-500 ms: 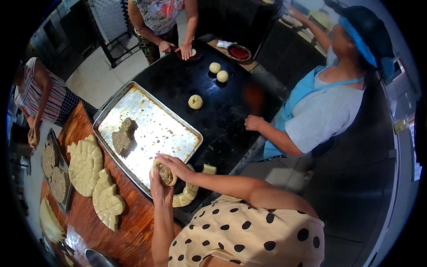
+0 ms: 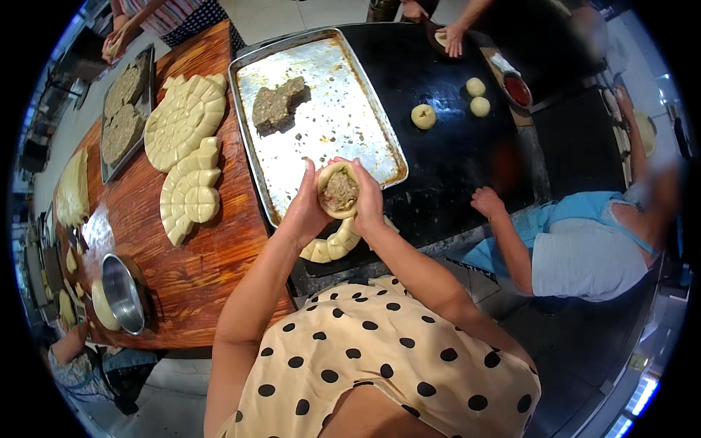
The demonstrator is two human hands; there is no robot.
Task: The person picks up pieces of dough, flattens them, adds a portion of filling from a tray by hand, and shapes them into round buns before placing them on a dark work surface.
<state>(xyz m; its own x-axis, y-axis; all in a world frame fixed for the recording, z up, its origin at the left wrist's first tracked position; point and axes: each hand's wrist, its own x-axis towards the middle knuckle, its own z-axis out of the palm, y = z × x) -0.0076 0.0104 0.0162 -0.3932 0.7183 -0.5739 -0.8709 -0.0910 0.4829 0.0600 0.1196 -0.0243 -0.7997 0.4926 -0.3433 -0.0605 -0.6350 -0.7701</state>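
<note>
Between my two hands, over the near end of a metal tray, sits a cupped dough round with a brownish chopped filling showing in its open middle. My left hand wraps its left side, thumb up. My right hand curls around the opposite side, with its fingers partly hidden behind the dough. A larger lump of filling lies on the tray. Just below my hands, a curved row of cut dough pieces rests on the black tabletop, partly covered by my wrists.
Scored dough slabs lie on the wooden table, near a filling tray and a steel bowl. Dough balls sit on the black table. A co-worker in a blue apron stands right; others work at the far side and left.
My view has swung, so the scene sits differently. My right hand, earlier laid across the dough's far edge, now cups its side, and the filled opening faces up more fully.
</note>
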